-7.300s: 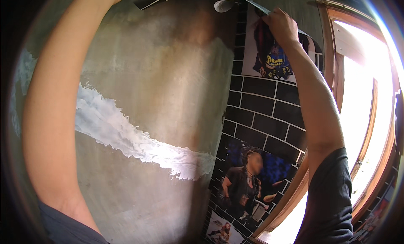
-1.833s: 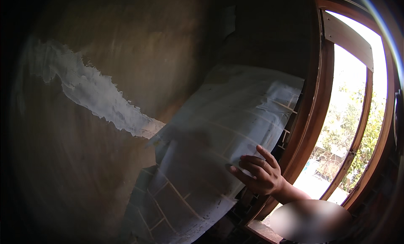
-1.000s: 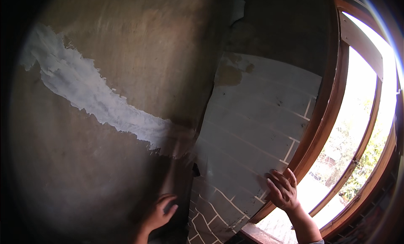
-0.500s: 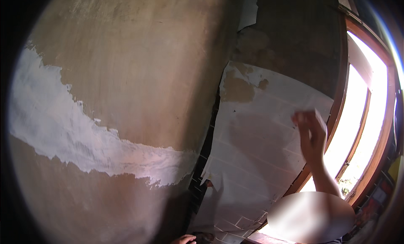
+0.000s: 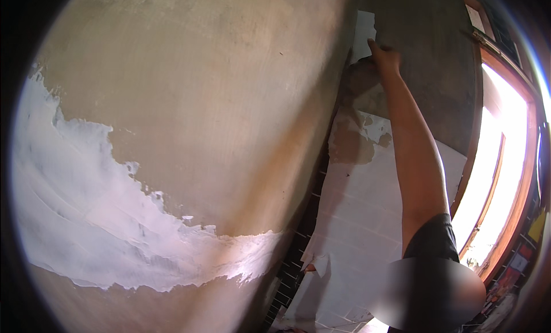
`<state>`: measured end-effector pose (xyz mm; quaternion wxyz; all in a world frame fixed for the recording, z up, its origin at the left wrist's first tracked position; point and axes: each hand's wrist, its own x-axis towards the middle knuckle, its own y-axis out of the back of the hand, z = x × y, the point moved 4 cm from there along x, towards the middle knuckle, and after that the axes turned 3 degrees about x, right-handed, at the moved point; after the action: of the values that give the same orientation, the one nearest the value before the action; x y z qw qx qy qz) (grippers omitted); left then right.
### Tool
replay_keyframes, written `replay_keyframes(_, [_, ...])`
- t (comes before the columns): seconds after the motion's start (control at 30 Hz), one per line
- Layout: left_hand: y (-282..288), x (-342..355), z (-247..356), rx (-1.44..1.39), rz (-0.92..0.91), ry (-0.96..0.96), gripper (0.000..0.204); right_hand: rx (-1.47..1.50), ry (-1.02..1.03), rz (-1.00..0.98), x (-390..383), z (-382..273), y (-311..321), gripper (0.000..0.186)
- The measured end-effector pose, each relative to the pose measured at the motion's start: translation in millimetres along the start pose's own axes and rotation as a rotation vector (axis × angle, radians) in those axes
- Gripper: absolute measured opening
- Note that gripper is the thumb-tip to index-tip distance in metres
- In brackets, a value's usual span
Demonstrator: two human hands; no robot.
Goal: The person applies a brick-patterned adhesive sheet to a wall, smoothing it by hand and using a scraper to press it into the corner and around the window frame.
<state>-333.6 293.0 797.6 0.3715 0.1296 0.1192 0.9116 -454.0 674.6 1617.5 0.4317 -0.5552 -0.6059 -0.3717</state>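
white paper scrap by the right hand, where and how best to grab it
Probably pinch the scrap by its lower right edge, coming from the right: the right hand is beside that edge, and it looks thin, flat on the wall.

Bare wall, ten o'clock; filler band across it, eight o'clock. Strip of wall covering, near six, between that wall and the sheet, four o'clock. Adjoining wall, two o'clock; paper scrap on it, one o'clock, right hand at its lower edge. Forearm before the sheet. Window, three o'clock.
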Motion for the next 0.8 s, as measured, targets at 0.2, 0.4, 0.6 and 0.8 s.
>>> replay_keyframes(0.2, [25,-14,6,0.005,0.033,0.177,0.033,-0.74,0.246,-0.079,22,-5,-33,0.034])
replay_keyframes(0.4, [27,-11,-23,-0.02,-0.012,0.154,0.036,0.1,0.0,0.023,-2,34,-25,0.041])
replay_keyframes(0.6, [22,-14,-20,0.059,-0.025,0.111,0.034,0.618,-0.23,-0.15,-95,-5,-17,0.024])
replay_keyframes(0.8, [20,-5,18,0.115,-0.043,0.05,0.031,0.757,-0.281,-0.165,-144,-12,-2,0.022])
